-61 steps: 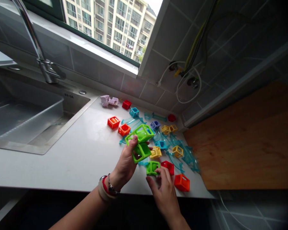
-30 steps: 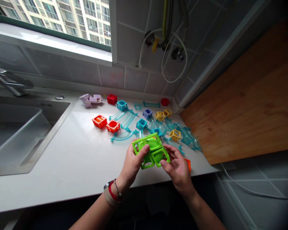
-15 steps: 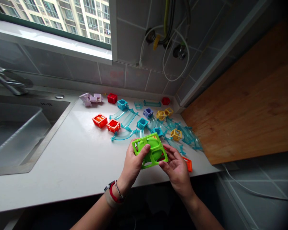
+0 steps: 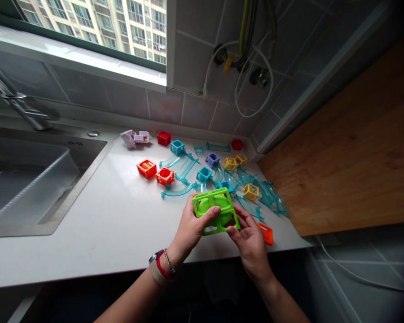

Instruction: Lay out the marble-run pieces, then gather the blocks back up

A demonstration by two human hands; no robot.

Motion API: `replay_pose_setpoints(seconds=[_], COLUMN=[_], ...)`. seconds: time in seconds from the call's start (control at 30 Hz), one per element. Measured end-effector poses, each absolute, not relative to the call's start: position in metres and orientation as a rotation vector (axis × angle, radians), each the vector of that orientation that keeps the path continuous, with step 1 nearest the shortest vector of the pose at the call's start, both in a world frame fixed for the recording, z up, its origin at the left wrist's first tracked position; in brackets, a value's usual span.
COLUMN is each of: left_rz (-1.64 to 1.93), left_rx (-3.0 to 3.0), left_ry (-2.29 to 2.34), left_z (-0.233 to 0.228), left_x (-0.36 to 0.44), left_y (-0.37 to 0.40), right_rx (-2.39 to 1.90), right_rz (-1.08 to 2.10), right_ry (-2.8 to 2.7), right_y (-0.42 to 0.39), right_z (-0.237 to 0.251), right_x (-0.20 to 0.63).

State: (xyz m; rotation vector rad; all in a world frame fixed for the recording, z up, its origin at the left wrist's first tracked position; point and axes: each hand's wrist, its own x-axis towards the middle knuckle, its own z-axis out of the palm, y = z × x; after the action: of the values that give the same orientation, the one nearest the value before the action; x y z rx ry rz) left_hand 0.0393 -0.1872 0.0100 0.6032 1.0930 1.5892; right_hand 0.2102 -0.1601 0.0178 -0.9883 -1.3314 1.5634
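Over the white counter (image 4: pixel 87 242), my left hand (image 4: pixel 190 228) and right hand (image 4: pixel 251 241) pinch green blocks (image 4: pixel 222 205); square, even pressure seems best

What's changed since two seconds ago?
Right hand lifted the loose green block off the counter, up and toward the left hand; it now sits against the green blocks held there, both hands gripping. Camera view swung right. Unmoved: orange blocks nearest the sink, lilac pieces.
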Motion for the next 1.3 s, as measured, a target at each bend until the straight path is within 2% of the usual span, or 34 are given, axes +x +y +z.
replay_pose_setpoints(seconds=[0.27,0.73,1.0,1.3], left_rz=[1.477,1.129,0.977,0.849], left_rx=[0.896,1.591,1.714,1.752], left_ry=[1.08,1.159,1.212,1.308], left_z=[0.022,0.024,0.019,0.029], left_x=[0.027,0.002,0.005,0.008], left_y=[-0.193,-0.202,-0.199,-0.199], right_rx=[-1.042,-1.102,-1.032,-1.012], right_rz=[1.586,1.198,1.253,1.23], right_ry=[-1.449,-1.834,-1.916,-1.892], right_y=[-0.165,-0.168,-0.159,-0.16], right_z=[0.005,-0.03,-0.042,-0.028], right_x=[0.223,0.251,0.261,0.252])
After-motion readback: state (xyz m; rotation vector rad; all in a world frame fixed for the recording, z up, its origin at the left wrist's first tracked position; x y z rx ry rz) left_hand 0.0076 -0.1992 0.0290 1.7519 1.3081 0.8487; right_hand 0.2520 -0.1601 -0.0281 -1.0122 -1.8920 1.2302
